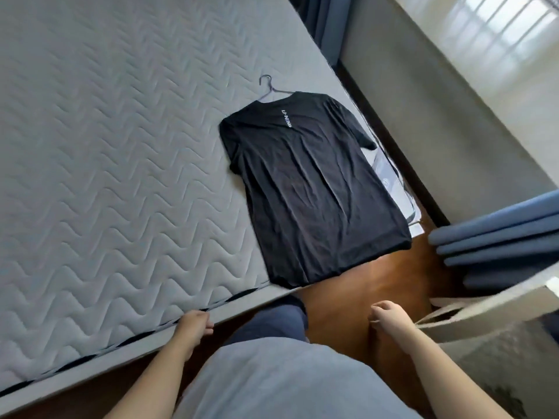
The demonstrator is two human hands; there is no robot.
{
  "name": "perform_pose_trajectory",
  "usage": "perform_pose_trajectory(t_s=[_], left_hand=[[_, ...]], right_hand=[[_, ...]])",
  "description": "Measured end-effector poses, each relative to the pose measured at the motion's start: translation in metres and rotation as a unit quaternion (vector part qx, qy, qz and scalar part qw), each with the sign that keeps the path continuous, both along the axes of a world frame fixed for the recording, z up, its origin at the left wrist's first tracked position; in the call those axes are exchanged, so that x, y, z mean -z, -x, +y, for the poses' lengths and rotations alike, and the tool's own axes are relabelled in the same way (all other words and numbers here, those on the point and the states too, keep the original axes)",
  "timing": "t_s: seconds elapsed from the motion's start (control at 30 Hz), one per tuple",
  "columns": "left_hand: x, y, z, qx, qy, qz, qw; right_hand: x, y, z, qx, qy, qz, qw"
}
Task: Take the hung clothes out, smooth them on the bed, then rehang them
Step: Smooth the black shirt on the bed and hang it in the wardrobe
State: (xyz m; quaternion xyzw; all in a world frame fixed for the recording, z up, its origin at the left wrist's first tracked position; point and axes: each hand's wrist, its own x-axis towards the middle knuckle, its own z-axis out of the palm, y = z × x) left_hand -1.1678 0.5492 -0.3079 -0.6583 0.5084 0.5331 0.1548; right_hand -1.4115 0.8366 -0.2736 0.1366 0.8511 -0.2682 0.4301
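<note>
At seven o'clock in the view, the fingers of our left hand [196, 323] curl loosely beside the piped edge of the mattress [106, 176], holding nothing; we cannot tell whether they touch it. At five o'clock our right hand [384, 313] hangs over the wooden floor [348, 285] with its fingers loosely curled and apparently empty, though the fingertips are turned away from us. Toward twelve o'clock from both hands, a black T-shirt [311, 189] lies back-up on the bed, near the mattress corner and well apart from either hand. Its hem is at the six o'clock end and a hanger hook [266, 81] pokes from the collar at eleven. Long creases run down the cloth from collar to hem. We judge smoothing to be the step in hand. It would go best with flat palms stroking from the collar toward the hem, along the creases, one hand pinning the shoulders so the shirt does not slide. The three o'clock sleeve droops over the mattress side, so drawing the shirt toward nine o'clock first would help. Most of the hanger is hidden inside the shirt. Something pale beyond the drooping sleeve is too blurred to name. Blue curtains [496, 237] sit at four o'clock, and no rail or wardrobe is in view.
</note>
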Motion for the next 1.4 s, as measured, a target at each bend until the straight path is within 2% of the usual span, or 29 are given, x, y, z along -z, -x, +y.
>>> perform_pose_trajectory(t_s=[0.13, 0.23, 0.4, 0.63, 0.73, 0.83, 0.93, 1.0, 1.23, 1.4], left_hand=[[0.000, 0.069, -0.025, -0.028, -0.028, -0.014, 0.999], [0.015, 0.125, -0.054, 0.011, -0.004, 0.002, 1.000], [0.013, 0.223, -0.097, 0.103, 0.081, 0.009, 0.991], [0.051, 0.331, -0.185, 0.117, 0.205, 0.032, 0.971], [0.082, 0.368, -0.226, 0.127, 0.274, 0.031, 0.953], [0.123, 0.401, -0.266, 0.198, 0.348, 0.002, 0.916], [0.176, 0.426, -0.285, 0.279, 0.331, -0.020, 0.901], [0.208, 0.432, -0.279, 0.310, 0.334, -0.065, 0.888], [0.236, 0.436, -0.262, 0.291, 0.429, -0.122, 0.847], [0.240, 0.435, -0.262, 0.287, 0.433, -0.126, 0.845]], right_hand=[[-0.004, 0.057, -0.042, -0.045, -0.013, -0.007, 0.999], [0.003, 0.107, -0.076, -0.114, -0.031, 0.010, 0.993], [0.022, 0.195, -0.139, -0.206, -0.029, 0.026, 0.978], [0.063, 0.315, -0.264, -0.325, 0.021, 0.073, 0.943], [0.090, 0.362, -0.314, -0.356, 0.039, 0.099, 0.928], [0.119, 0.403, -0.358, -0.379, 0.057, 0.135, 0.914], [0.147, 0.441, -0.392, -0.407, 0.059, 0.191, 0.891], [0.163, 0.465, -0.410, -0.421, 0.051, 0.225, 0.877], [0.211, 0.541, -0.469, -0.451, -0.004, 0.300, 0.841], [0.224, 0.573, -0.499, -0.452, -0.098, 0.304, 0.833]])
